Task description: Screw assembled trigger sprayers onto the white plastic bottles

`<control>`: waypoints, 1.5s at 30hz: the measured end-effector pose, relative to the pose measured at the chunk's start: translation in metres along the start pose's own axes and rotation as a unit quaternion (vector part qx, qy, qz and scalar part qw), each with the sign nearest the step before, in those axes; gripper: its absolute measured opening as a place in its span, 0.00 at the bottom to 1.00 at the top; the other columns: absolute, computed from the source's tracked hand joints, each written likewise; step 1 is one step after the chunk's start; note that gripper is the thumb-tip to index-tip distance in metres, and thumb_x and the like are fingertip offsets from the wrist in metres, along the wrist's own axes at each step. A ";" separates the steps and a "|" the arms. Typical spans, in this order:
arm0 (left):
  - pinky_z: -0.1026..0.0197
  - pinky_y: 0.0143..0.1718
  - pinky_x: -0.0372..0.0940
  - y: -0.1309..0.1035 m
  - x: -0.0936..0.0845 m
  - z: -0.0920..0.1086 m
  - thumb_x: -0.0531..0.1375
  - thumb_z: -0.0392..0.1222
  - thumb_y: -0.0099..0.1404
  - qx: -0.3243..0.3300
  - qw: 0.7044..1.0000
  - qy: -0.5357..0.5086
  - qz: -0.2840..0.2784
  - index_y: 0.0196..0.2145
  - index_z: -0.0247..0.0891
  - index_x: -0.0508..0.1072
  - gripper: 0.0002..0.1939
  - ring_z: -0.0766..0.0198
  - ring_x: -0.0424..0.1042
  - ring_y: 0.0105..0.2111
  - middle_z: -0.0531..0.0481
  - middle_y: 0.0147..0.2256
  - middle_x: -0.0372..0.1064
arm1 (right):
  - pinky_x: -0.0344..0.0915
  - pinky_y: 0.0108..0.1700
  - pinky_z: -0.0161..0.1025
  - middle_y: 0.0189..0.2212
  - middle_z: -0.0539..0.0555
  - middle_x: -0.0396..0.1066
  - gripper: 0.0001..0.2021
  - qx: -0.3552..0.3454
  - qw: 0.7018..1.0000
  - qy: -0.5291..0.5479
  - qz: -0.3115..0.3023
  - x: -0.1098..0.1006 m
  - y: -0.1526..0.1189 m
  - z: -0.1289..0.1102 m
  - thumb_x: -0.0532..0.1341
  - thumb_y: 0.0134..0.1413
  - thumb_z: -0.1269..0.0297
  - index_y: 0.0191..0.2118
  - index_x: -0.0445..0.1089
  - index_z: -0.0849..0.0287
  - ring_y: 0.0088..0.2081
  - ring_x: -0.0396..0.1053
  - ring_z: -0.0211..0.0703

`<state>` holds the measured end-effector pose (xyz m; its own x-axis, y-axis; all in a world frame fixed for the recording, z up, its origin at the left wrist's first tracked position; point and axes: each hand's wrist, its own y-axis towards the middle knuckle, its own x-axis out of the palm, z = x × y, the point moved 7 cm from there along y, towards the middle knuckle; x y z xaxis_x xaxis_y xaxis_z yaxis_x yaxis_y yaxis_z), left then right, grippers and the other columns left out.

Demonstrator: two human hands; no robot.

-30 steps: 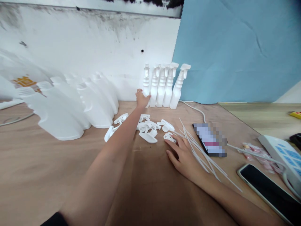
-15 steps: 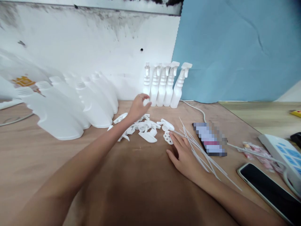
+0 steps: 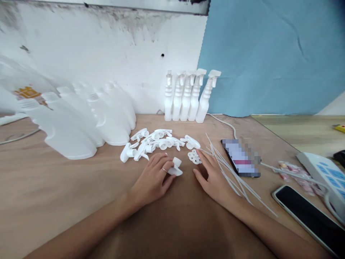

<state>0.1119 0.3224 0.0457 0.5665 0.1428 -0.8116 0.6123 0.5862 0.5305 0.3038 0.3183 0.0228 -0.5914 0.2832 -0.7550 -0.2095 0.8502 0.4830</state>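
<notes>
My left hand (image 3: 155,175) is closed on a white spray trigger head (image 3: 175,168) low over the wooden table, its fingers curled over the near end. My right hand (image 3: 212,176) rests with fingers spread, the fingertips beside a small cluster of white rings (image 3: 194,157). Several other white trigger heads (image 3: 163,143) lie in a loose pile just beyond my left hand. Thin white tubes (image 3: 229,169) are fanned out on the table by my right hand, partly behind it.
Several large white bottles (image 3: 72,133) stand at the left. Several assembled spray bottles (image 3: 185,102) line the wall. At the right are a lit phone (image 3: 239,158), a dark phone (image 3: 307,216), pink packets (image 3: 299,178), cables and a power strip (image 3: 326,176).
My left hand has come back from near the spray bottles toward the table's front and taken hold of a trigger head. My right hand has hardly moved.
</notes>
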 end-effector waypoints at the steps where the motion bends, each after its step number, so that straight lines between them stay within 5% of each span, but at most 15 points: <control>1: 0.45 0.58 0.60 -0.003 0.000 0.003 0.58 0.37 0.71 0.000 1.000 -0.013 -0.003 0.47 0.38 0.66 0.08 0.51 0.61 0.58 0.42 0.51 0.68 | 0.59 0.63 0.59 0.64 0.60 0.59 0.31 -0.004 1.000 0.010 0.005 -0.001 0.000 -0.002 0.56 0.64 0.69 0.70 0.49 0.52 0.63 0.57 0.55; 4: 0.45 0.56 0.59 -0.007 0.000 0.004 0.61 0.39 0.69 -0.018 0.999 -0.040 -0.015 0.44 0.40 0.66 0.08 0.51 0.61 0.56 0.45 0.49 0.69 | 0.61 0.62 0.55 0.60 0.59 0.63 0.26 -0.020 0.999 0.046 0.020 -0.006 0.001 -0.006 0.55 0.64 0.71 0.66 0.57 0.52 0.61 0.61 0.52; 10: 0.49 0.49 0.63 -0.004 0.002 -0.011 0.70 0.45 0.59 -0.101 0.990 -0.079 -0.058 0.58 0.44 0.62 0.33 0.54 0.63 0.44 0.51 0.39 0.68 | 0.66 0.56 0.46 0.51 0.56 0.71 0.18 -0.050 0.994 0.079 0.053 -0.017 0.000 -0.013 0.55 0.66 0.74 0.57 0.68 0.52 0.54 0.69 0.46; 15: 0.49 0.49 0.63 -0.006 0.002 -0.009 0.70 0.49 0.60 -0.100 0.992 -0.066 -0.050 0.48 0.42 0.68 0.23 0.52 0.63 0.46 0.47 0.44 0.65 | 0.69 0.50 0.43 0.44 0.54 0.76 0.12 -0.071 0.990 0.101 0.062 -0.021 -0.002 -0.020 0.59 0.65 0.72 0.50 0.73 0.54 0.46 0.74 0.45; 22: 0.54 0.43 0.67 -0.006 0.006 0.007 0.59 0.45 0.71 0.000 0.997 -0.045 -0.060 0.53 0.43 0.63 0.16 0.55 0.69 0.46 0.45 0.49 0.68 | 0.73 0.48 0.42 0.43 0.53 0.78 0.13 -0.062 0.989 0.125 0.057 -0.021 -0.003 -0.027 0.57 0.65 0.73 0.49 0.75 0.53 0.45 0.76 0.45; 26: 0.51 0.49 0.67 -0.007 0.007 0.021 0.55 0.40 0.73 0.055 0.995 -0.045 -0.069 0.58 0.41 0.60 0.17 0.53 0.69 0.49 0.42 0.52 0.69 | 0.74 0.50 0.43 0.46 0.54 0.78 0.17 -0.092 0.985 0.127 0.077 -0.029 -0.004 -0.036 0.56 0.65 0.76 0.52 0.74 0.52 0.47 0.76 0.45; 30: 0.51 0.51 0.68 -0.010 0.010 0.019 0.55 0.40 0.74 0.027 0.995 -0.084 -0.044 0.65 0.43 0.51 0.27 0.55 0.71 0.52 0.43 0.55 0.69 | 0.73 0.50 0.41 0.46 0.55 0.76 0.20 -0.122 0.980 0.115 0.112 -0.039 -0.008 -0.045 0.58 0.62 0.79 0.55 0.72 0.52 0.48 0.75 0.43; 35: 0.54 0.52 0.70 -0.011 0.011 0.014 0.57 0.40 0.72 0.005 0.992 -0.122 -0.029 0.66 0.46 0.49 0.30 0.57 0.72 0.53 0.45 0.58 0.69 | 0.70 0.54 0.46 0.52 0.58 0.72 0.23 -0.185 0.976 0.118 0.005 -0.018 -0.011 -0.056 0.56 0.64 0.78 0.60 0.67 0.53 0.52 0.71 0.47; 39: 0.55 0.46 0.72 -0.012 0.012 0.007 0.59 0.42 0.71 -0.041 0.988 -0.140 -0.044 0.65 0.46 0.50 0.30 0.58 0.76 0.46 0.47 0.52 0.72 | 0.69 0.57 0.47 0.57 0.58 0.68 0.23 -0.165 0.970 0.152 -0.091 0.003 -0.011 -0.052 0.55 0.67 0.72 0.65 0.60 0.51 0.57 0.68 0.48; 45: 0.58 0.40 0.71 -0.009 0.009 0.014 0.58 0.41 0.71 0.003 0.994 -0.106 -0.036 0.53 0.44 0.62 0.15 0.59 0.76 0.41 0.48 0.45 0.75 | 0.71 0.52 0.47 0.52 0.59 0.69 0.17 -0.142 0.975 0.146 -0.084 0.003 -0.009 -0.047 0.59 0.63 0.70 0.56 0.62 0.53 0.51 0.71 0.49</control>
<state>0.1195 0.3075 0.0373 0.6239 -0.0711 -0.7783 0.6588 0.5835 0.4749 0.2674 0.2902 0.0370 -0.7172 -0.0234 -0.6965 -0.5060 0.7047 0.4974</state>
